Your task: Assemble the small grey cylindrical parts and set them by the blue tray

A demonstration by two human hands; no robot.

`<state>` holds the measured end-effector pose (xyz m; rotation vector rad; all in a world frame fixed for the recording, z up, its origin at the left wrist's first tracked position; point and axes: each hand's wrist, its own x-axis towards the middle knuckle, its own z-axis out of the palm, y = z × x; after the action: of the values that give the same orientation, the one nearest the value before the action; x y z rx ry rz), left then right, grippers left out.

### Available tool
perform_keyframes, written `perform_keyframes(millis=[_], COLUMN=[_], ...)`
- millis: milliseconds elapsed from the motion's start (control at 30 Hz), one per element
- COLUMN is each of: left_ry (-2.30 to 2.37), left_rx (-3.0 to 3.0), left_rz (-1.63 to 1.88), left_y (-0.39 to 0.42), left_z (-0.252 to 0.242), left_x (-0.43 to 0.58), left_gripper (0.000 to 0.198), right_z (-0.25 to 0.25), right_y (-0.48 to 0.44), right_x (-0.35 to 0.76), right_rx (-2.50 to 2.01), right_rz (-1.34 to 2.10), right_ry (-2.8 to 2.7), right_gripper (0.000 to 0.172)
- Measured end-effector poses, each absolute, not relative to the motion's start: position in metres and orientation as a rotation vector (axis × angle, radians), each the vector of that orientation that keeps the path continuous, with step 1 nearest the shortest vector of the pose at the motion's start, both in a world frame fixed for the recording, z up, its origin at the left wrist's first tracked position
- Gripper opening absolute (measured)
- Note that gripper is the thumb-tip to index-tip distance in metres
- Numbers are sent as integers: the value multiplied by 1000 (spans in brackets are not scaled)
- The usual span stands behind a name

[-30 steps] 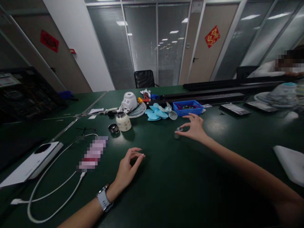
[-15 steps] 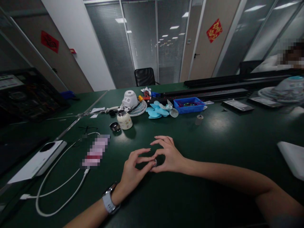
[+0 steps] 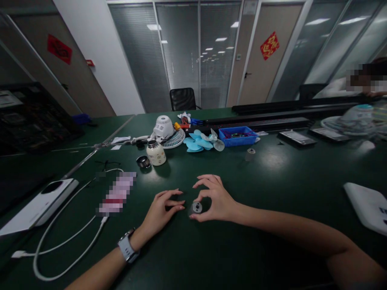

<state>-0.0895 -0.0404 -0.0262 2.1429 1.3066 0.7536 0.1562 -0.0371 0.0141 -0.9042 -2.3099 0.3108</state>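
My right hand [image 3: 215, 200] rests on the dark green table [image 3: 272, 193] and pinches a small grey round metal part [image 3: 196, 208] between thumb and forefinger. My left hand [image 3: 161, 209], with a watch on its wrist, lies just left of that part with fingers loosely curled and holds nothing; its fingertips are a short gap away from the part. Another small grey cylinder [image 3: 250, 153] stands further back on the table, near the blue tray [image 3: 237, 136].
At the back lie a white fan housing [image 3: 163, 127], a fan grille [image 3: 176, 139], blue fan blades [image 3: 196, 143], a small cream bottle [image 3: 156, 153] and its lid [image 3: 142, 161]. A white device [image 3: 39, 205] and cable [image 3: 60, 249] lie left. A person sits at far right.
My right hand drew back from the far table to the near middle with a small round part. My left hand met it, then moved slightly away.
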Motion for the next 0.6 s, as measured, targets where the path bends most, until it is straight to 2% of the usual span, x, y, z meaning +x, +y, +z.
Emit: perform_keyframes(millis=[167,433,600], left_ry=[1290,1246,1242], left_rx=[2110,2033,2022], left_rz=[709,735,764], left_y=[-40,-41,-41], left_z=[-29,-31,-32], left_x=[-90,-91,-91], left_gripper=[49,48,47], right_z=[25,33,28], right_y=[-15,93,141], right_x=[189,280,319], right_rx=[-1026,-1592,-1907], right_rz=[157,-464,-570], right_ry=[-2433,-2342,-2209], right_gripper=[37,38,43])
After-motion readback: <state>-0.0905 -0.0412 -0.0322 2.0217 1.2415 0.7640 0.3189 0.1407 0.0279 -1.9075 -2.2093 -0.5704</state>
